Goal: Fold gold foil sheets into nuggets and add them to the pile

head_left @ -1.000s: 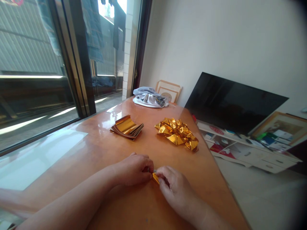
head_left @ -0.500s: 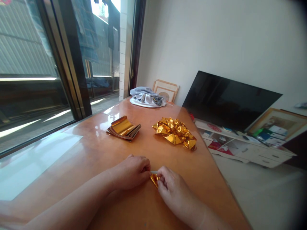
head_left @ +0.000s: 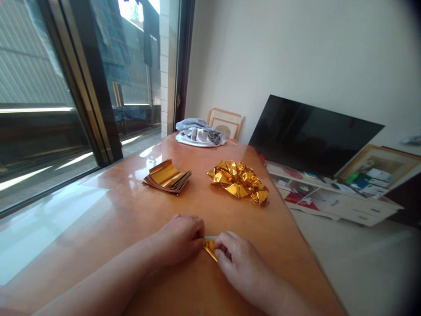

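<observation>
Head camera looked down on an orange tabletop [head_left: 131, 210]. Both hands met near its front edge: the left hand [head_left: 179, 239] and the right hand [head_left: 238, 263] each pinched closed on a small piece of gold foil [head_left: 210, 249], which lay between their fingertips just above the wood. Farther off sat a stack of flat gold sheets [head_left: 167, 176] to the left and a heap of crumpled gold foil [head_left: 239, 181] to the right, well apart. A bundle of cloth [head_left: 199, 132] lay at the far end.
</observation>
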{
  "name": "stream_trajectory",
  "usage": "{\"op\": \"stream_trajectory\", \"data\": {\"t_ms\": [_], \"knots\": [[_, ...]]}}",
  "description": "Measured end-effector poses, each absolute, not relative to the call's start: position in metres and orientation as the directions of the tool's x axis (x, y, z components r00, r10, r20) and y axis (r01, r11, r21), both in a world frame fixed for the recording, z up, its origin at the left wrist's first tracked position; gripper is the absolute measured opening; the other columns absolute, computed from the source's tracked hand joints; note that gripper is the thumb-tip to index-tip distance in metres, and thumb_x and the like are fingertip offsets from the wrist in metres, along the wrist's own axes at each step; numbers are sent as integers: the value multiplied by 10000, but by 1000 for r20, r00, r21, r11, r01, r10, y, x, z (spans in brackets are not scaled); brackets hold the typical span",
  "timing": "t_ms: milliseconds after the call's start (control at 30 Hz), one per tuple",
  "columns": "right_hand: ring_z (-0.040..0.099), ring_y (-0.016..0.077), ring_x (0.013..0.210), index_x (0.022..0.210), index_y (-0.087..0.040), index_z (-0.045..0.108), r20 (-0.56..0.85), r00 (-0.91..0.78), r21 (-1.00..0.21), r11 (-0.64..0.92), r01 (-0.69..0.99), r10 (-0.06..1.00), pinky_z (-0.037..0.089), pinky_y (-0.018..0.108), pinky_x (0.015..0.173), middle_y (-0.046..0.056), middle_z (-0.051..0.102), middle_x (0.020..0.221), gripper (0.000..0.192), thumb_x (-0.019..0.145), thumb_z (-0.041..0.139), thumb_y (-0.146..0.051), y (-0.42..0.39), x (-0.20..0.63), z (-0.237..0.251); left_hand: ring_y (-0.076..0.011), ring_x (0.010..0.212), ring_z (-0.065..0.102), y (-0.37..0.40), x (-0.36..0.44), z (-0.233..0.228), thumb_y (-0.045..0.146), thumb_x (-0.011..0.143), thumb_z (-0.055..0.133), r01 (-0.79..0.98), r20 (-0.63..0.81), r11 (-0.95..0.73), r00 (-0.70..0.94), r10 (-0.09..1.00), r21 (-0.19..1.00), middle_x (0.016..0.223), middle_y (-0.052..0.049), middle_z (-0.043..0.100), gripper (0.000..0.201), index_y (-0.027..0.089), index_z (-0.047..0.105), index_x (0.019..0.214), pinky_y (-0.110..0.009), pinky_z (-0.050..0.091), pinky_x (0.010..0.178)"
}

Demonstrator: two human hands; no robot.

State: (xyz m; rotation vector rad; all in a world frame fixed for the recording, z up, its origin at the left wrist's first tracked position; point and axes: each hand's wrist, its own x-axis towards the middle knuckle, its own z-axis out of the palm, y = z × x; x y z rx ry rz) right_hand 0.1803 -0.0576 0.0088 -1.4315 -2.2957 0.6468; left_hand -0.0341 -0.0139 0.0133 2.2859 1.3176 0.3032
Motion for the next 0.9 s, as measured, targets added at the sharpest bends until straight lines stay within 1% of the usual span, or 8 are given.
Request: {"op": "stream_trajectory", "data": {"t_ms": [133, 200, 233, 267, 333, 600, 767, 900], "knots": [[652, 189, 914, 1011, -249, 709, -49, -493, -462, 417, 783, 869, 462, 275, 817, 40, 699, 1019, 209, 969, 504, -248, -66, 185, 28, -166, 742, 601, -16, -34, 16, 290, 824, 607, 760, -38, -419, 502, 864, 496, 845, 15, 696, 73, 235, 654, 819, -288, 394, 732], [664, 212, 962, 1135, -275, 696, -114, -506, -406, 425, 809, 855, 469, 300, 858, 41, 716, 1105, 246, 950, 535, -282, -72, 189, 36, -159, 734, 598, -18, -33, 17, 276, 821, 601, 757, -27, -423, 501, 865, 498, 843, 23, 692, 63, 236, 649, 810, -282, 399, 726], [667, 225, 982, 1208, -289, 673, -150, -514, -378, 432, 819, 844, 470, 313, 879, 43, 719, 1140, 300, 928, 565, -296, -75, 191, 38, -156, 728, 595, -18, -33, 17, 272, 818, 600, 755, -24, -424, 501, 865, 500, 837, 27, 689, 60, 236, 645, 804, -281, 401, 724], [671, 237, 995, 1241, -292, 658, -184, -512, -354, 430, 831, 839, 470, 324, 895, 49, 724, 1149, 338, 913, 582, -314, -78, 193, 39, -154, 724, 593, -18, -33, 18, 271, 816, 600, 755, -23, -423, 501, 865, 501, 832, 30, 687, 58, 237, 643, 797, -280, 402, 723], [677, 259, 1004, 1235, -287, 657, -244, -495, -314, 415, 854, 834, 471, 343, 908, 64, 737, 1127, 347, 902, 588, -358, -81, 196, 38, -154, 722, 590, -18, -33, 18, 273, 814, 602, 756, -26, -421, 499, 866, 502, 827, 32, 683, 56, 239, 641, 793, -280, 404, 724], [691, 271, 949, 1116, -266, 685, -318, -424, -236, 362, 902, 848, 474, 349, 839, 86, 738, 1057, 301, 929, 526, -439, -84, 199, 31, -161, 744, 593, -17, -33, 19, 277, 810, 613, 758, -48, -402, 494, 868, 514, 831, 27, 685, 50, 241, 645, 797, -274, 401, 699], [687, 246, 916, 1264, -246, 652, -320, -421, -187, 379, 906, 849, 464, 310, 801, 104, 735, 1038, 388, 950, 519, -431, -87, 198, 26, -169, 761, 600, -17, -33, 19, 269, 827, 592, 749, -48, -407, 503, 863, 523, 848, 25, 691, 63, 244, 646, 804, -277, 400, 687], [681, 230, 739, 1288, -240, 633, -283, -429, -119, 413, 903, 858, 444, 303, 668, 111, 746, 982, 397, 962, 492, -417, -89, 195, 20, -177, 774, 607, -15, -34, 18, 242, 841, 555, 748, -46, -418, 512, 858, 516, 863, 12, 694, 95, 238, 644, 808, -293, 418, 726]]}}
